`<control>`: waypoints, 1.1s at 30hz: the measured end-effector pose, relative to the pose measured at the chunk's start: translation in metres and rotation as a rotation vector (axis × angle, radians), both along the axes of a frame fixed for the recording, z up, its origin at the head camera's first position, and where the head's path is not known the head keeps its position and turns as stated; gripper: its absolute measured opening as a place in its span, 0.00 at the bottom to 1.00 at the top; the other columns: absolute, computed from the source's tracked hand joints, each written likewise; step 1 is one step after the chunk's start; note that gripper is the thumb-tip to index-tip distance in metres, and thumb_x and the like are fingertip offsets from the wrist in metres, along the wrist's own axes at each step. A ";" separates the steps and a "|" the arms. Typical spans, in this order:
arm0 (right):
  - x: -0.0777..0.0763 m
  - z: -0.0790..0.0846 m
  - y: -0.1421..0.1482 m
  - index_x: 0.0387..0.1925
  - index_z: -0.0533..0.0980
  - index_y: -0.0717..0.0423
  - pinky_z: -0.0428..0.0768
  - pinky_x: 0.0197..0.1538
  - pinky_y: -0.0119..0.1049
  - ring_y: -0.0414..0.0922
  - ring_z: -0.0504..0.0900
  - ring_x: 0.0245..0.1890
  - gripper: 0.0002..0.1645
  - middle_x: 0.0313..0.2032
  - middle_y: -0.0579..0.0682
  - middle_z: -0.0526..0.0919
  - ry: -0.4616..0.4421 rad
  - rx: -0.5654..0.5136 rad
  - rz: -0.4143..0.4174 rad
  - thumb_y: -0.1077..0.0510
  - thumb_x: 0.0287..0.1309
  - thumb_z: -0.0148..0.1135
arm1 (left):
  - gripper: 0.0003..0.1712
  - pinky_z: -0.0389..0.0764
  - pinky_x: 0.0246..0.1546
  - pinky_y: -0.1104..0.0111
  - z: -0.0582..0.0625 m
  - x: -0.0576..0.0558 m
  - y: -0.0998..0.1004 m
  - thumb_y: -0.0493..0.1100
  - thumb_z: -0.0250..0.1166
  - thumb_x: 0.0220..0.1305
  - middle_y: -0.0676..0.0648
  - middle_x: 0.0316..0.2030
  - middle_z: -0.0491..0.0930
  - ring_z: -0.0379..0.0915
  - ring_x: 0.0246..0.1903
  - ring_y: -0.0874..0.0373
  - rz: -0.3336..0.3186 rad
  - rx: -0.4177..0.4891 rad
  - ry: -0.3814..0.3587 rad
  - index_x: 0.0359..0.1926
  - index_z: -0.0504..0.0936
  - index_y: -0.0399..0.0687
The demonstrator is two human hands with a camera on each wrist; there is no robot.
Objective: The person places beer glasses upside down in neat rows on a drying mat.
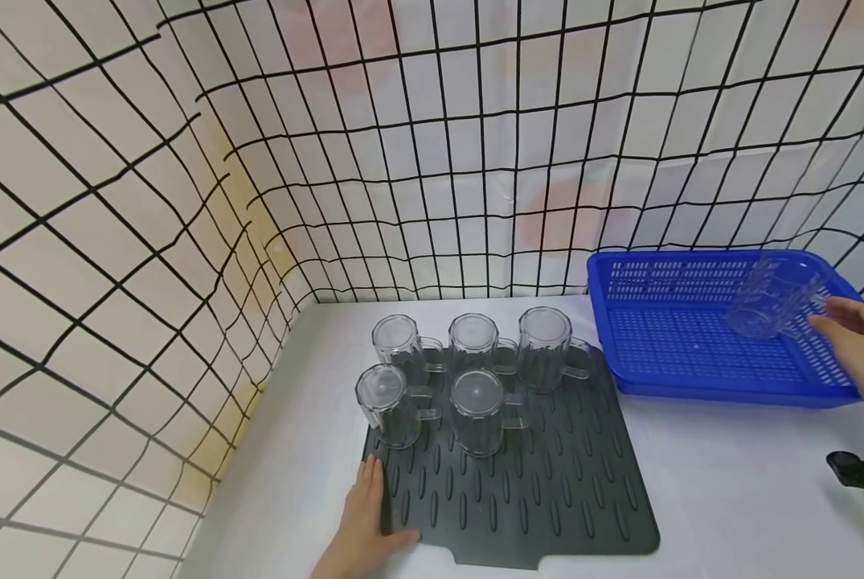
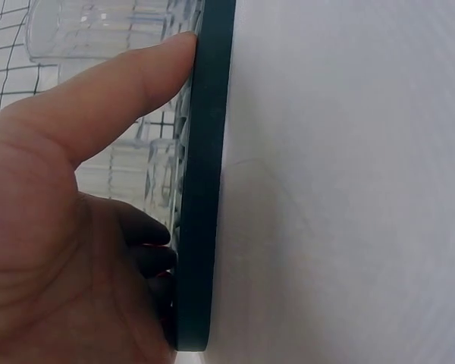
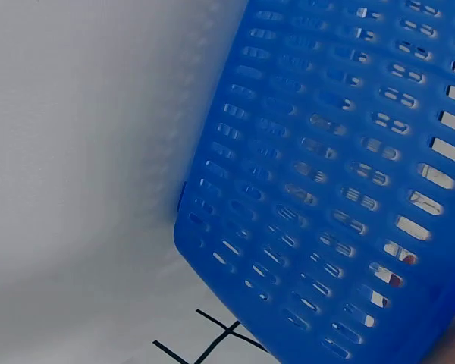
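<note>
My right hand [image 1: 861, 338] pinches the handle of a clear glass mug [image 1: 775, 297], which is tilted inside the blue plastic basket [image 1: 608, 354]. In the right wrist view the basket's slotted wall [image 3: 311, 174] hides the mug and nearly all of the hand. My left hand [image 1: 362, 523] rests against the left edge of a dark ribbed drying mat [image 1: 547, 498], fingers extended, with the thumb [image 2: 136, 80] touching the mat near its front. Several glass mugs, among them a front-left mug [image 1: 391, 406] and a front-middle mug [image 1: 478, 414], stand upside down on the mat, handles to the right.
A black wire grid [image 1: 446, 173] closes off the back and left sides, with pale cloth behind it. The basket stands right of the mat on a white table [image 1: 721, 482]. A dark object [image 1: 851, 469] shows beside the right sleeve.
</note>
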State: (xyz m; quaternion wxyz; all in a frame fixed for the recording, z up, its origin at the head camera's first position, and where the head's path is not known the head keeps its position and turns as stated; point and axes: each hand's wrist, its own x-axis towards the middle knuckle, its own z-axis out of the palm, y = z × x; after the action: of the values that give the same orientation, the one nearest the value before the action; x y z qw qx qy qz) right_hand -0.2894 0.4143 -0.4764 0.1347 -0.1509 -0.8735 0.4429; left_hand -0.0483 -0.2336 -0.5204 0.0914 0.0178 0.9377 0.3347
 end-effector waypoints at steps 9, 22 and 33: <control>-0.006 0.012 -0.006 0.75 0.45 0.64 0.51 0.70 0.59 0.63 0.47 0.73 0.38 0.73 0.67 0.46 -0.109 0.045 -0.014 0.50 0.74 0.42 | 0.69 0.41 0.66 0.38 0.000 -0.001 0.001 0.60 0.74 0.49 0.28 0.73 0.38 0.30 0.72 0.31 0.001 -0.001 0.009 0.72 0.43 0.23; -0.062 -0.063 0.070 0.76 0.40 0.61 0.49 0.68 0.63 0.67 0.43 0.72 0.48 0.74 0.67 0.41 -0.152 0.100 -0.021 0.39 0.69 0.47 | 0.68 0.42 0.66 0.38 0.004 -0.001 0.001 0.59 0.75 0.48 0.27 0.73 0.39 0.31 0.72 0.31 0.011 0.003 0.013 0.72 0.44 0.23; -0.055 -0.054 0.054 0.74 0.39 0.69 0.56 0.64 0.65 0.73 0.51 0.68 0.48 0.70 0.76 0.46 -0.197 0.129 0.000 0.41 0.71 0.43 | 0.68 0.41 0.66 0.37 0.002 -0.001 0.000 0.60 0.74 0.49 0.27 0.73 0.38 0.30 0.71 0.30 0.004 0.005 -0.006 0.72 0.44 0.23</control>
State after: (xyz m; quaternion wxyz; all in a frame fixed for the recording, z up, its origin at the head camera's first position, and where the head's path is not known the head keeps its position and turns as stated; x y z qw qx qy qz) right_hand -0.3446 0.4679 -0.5306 0.0573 -0.1847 -0.9091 0.3689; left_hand -0.0495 -0.2341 -0.5187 0.0934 0.0150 0.9367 0.3372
